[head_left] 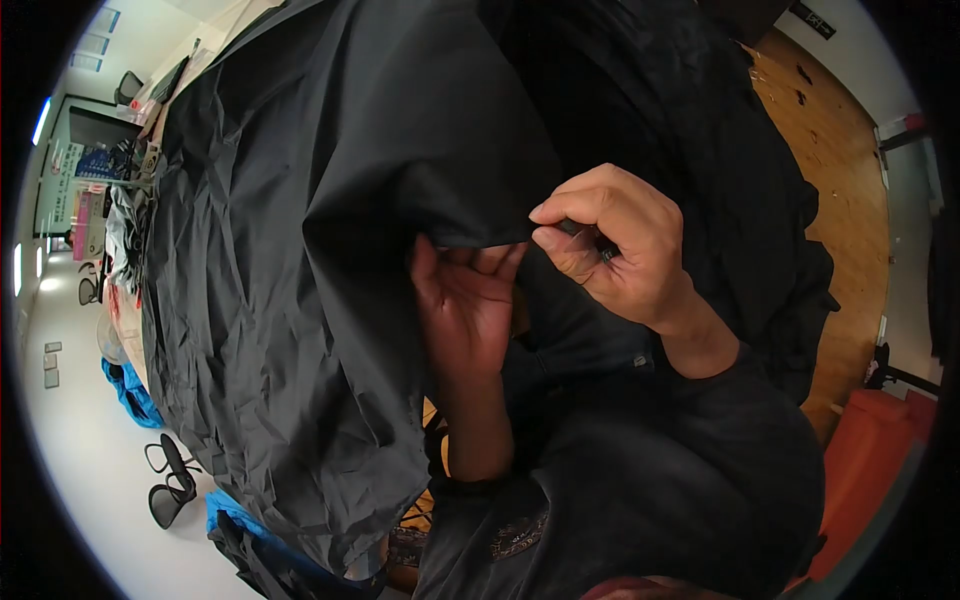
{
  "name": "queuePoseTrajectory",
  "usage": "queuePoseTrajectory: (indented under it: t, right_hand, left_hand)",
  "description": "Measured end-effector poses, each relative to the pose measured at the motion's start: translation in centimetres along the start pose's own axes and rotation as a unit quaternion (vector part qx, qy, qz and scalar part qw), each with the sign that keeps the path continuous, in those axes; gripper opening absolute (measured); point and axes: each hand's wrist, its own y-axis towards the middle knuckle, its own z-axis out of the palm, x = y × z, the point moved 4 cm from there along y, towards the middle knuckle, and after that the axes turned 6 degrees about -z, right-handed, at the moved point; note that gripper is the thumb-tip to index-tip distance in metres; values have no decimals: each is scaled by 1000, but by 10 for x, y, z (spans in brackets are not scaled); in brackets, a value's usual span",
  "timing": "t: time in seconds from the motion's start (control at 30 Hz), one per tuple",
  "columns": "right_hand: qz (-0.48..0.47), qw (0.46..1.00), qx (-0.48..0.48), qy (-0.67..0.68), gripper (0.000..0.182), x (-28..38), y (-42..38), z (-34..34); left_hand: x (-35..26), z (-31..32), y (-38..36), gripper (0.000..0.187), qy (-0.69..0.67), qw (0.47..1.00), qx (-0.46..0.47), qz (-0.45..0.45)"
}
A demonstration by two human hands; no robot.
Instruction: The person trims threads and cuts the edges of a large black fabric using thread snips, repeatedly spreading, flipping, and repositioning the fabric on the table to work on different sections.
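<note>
A large sheet of black fabric (380, 130) spreads over my lap and the area ahead, creased and draped in folds. My left hand (465, 310) is at its near edge, palm toward me, with the fingertips tucked beneath the cloth and partly hidden, gripping that edge. Just to the right, my right hand (628, 235) is closed in a pinch, thumb against index finger, close to the same edge. A small dark object (570, 227) shows between those fingers; its kind is not clear.
A cluttered worktable (125, 310) with a monitor (100, 128) runs along the left. Black glasses-like object (172, 482) and blue material (130, 392) lie at left. On the right are a wooden floor (830, 150) and an orange-red object (865, 460).
</note>
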Motion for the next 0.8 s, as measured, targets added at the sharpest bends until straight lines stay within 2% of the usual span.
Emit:
queuePoseTrajectory:
  t: [0.07, 0.13, 0.17, 0.23, 0.33, 0.47, 0.57, 0.67, 0.73, 0.8]
  right_hand:
    - [-13, 1000, 5, -14, 15, 0, 1, -1]
    - [-15, 1000, 12, -15, 16, 5, 5, -5]
    - [49, 998, 28, 12, 20, 10, 8, -9]
    - [113, 992, 49, 39, 25, 12, 7, -9]
    - [103, 994, 31, -19, 31, 9, -3, -6]
    - [73, 995, 6, -66, 30, 3, -6, -5]
    - [31, 995, -7, -98, 28, 5, -3, -5]
    - [-7, 993, -7, -114, 31, 6, -4, -5]
    - [-25, 992, -3, -123, 35, 8, -3, -8]
    - [118, 991, 21, 52, 52, 6, -2, -11]
  left_hand:
    - [1, 2, 0, 46, 3, 1000, 6, -1]
    - [3, 3, -1, 48, -18, 998, -52, 17]
    - [4, 4, 0, 48, -18, 998, -52, 18]
    - [6, 5, 1, 47, -30, 998, -50, 24]
    - [16, 1, 3, 47, -9, 999, -42, 25]
    - [26, 21, 6, 43, -13, 998, -30, 54]
    - [27, 29, 4, 37, 186, 963, -172, 91]
    - [31, 28, 6, 39, 235, 949, -204, 48]
    - [31, 28, 7, 37, 222, 952, -203, 53]
    - [29, 29, 6, 36, 188, 964, -177, 67]
